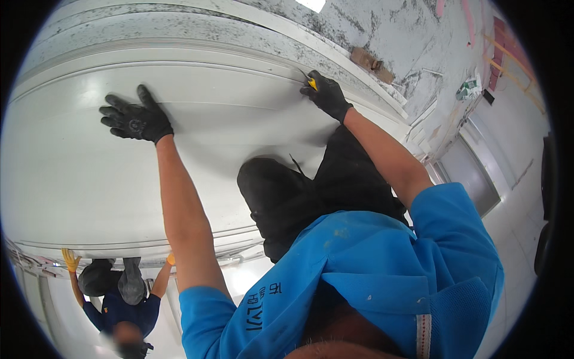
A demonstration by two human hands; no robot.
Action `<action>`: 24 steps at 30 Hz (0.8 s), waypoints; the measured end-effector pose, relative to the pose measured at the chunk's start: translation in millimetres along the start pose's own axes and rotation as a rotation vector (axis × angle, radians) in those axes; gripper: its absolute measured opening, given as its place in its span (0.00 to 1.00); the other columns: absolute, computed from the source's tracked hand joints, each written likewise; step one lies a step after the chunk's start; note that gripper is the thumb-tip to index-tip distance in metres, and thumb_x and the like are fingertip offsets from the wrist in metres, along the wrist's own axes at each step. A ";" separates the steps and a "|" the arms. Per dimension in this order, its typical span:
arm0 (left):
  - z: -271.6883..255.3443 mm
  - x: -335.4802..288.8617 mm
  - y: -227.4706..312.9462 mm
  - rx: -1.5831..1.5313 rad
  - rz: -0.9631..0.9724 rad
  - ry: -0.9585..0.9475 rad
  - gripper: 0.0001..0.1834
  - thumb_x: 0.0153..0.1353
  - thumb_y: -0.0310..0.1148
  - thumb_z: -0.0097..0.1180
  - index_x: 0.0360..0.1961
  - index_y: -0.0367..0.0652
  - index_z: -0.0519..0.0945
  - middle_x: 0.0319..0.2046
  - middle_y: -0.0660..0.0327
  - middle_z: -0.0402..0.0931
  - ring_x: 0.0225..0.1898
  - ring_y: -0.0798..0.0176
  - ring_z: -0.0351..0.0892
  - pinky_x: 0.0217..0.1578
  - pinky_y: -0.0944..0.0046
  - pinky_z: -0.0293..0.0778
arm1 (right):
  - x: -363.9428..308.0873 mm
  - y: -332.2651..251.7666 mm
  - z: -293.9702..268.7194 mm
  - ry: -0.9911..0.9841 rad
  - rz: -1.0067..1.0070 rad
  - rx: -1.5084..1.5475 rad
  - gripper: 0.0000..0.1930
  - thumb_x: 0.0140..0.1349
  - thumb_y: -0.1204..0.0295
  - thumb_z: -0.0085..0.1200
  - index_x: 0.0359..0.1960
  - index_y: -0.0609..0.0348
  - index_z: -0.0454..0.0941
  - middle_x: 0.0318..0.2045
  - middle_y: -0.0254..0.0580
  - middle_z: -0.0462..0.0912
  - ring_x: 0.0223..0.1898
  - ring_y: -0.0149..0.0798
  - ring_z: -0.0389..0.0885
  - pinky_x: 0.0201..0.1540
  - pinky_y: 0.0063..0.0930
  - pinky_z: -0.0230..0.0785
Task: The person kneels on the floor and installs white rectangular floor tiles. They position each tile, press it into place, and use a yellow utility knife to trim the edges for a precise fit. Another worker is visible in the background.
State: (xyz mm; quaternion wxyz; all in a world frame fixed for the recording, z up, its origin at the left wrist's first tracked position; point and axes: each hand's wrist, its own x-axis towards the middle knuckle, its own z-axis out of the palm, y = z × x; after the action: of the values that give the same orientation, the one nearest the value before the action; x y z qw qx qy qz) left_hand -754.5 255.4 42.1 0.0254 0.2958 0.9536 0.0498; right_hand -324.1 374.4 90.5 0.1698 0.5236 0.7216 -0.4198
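Right-hand fingers: the black-gloved right hand (324, 94) is curled up snugly around a yellow-handled cutter (312, 84), so no slack in that grip.
Left-hand fingers: the left hand (136, 118), also black-gloved, is spread wide with the thumb stuck out to the right, nothing held; it looks laid flat on the panel (can't tell how hard it presses).
Cutter spot: right of the scene's middle, right by the far edge of the white panel (78, 185).
Cutter direction: thin blade points far and left, handle end runs back near and right into the palm, so its long axis sits on a slant to that edge.
Panel: the long way goes left to right (the lens bows it quite a bit).
Far edge: several parallel lines, with grey, dark-marked strips past it.
Near edge: more parallel lines, and a co-worker's yellow glove (70, 259) touching it over on the left.
Room to move: broad stretch of white surface between the two hands and more left of the left one; near side of the right hand is tighter, black-trousered knees (275, 185) are there.
Farther out: brown cardboard (371, 64) beyond the panel, far right.
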 end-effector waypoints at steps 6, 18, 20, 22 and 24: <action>-2.3 -2.5 7.7 -0.105 -0.018 -0.040 0.48 0.64 0.70 0.43 0.75 0.49 0.54 0.75 0.42 0.46 0.76 0.35 0.39 0.71 0.35 0.37 | 4.8 16.4 1.5 -0.013 0.108 0.040 0.24 0.61 0.57 0.63 0.52 0.56 0.70 0.36 0.51 0.84 0.39 0.56 0.83 0.42 0.44 0.74; 8.1 -6.4 -0.7 -0.058 0.010 0.033 0.50 0.62 0.73 0.44 0.76 0.53 0.54 0.76 0.47 0.45 0.76 0.36 0.40 0.71 0.34 0.39 | 8.9 4.3 -18.2 -0.110 0.132 -0.065 0.21 0.61 0.52 0.62 0.43 0.55 0.72 0.28 0.45 0.83 0.31 0.47 0.83 0.35 0.41 0.73; -0.6 -6.4 9.8 -0.039 -0.009 -0.029 0.50 0.61 0.72 0.46 0.76 0.55 0.52 0.76 0.50 0.45 0.77 0.40 0.39 0.72 0.36 0.37 | 6.3 15.3 -17.2 -0.134 0.166 -0.072 0.22 0.60 0.51 0.63 0.43 0.55 0.72 0.28 0.44 0.82 0.31 0.47 0.83 0.35 0.42 0.73; -1.0 -6.3 14.3 0.004 -0.039 -0.071 0.49 0.61 0.71 0.47 0.76 0.54 0.55 0.76 0.50 0.46 0.77 0.41 0.41 0.72 0.38 0.37 | 5.6 23.1 -13.9 -0.126 0.142 -0.065 0.23 0.59 0.50 0.63 0.42 0.55 0.72 0.27 0.43 0.82 0.31 0.48 0.84 0.34 0.43 0.73; -6.0 -8.4 14.8 0.004 -0.060 -0.086 0.48 0.61 0.69 0.49 0.75 0.53 0.57 0.76 0.50 0.47 0.76 0.41 0.42 0.72 0.38 0.38 | 6.7 32.0 -11.0 -0.054 0.029 -0.066 0.21 0.60 0.52 0.63 0.40 0.54 0.71 0.25 0.41 0.82 0.28 0.45 0.83 0.31 0.41 0.73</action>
State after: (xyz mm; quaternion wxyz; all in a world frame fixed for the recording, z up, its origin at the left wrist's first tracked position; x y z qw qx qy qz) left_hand -739.8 262.3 49.8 0.0672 0.2689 0.9602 0.0345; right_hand -295.8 390.3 78.6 0.2123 0.5167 0.7225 -0.4074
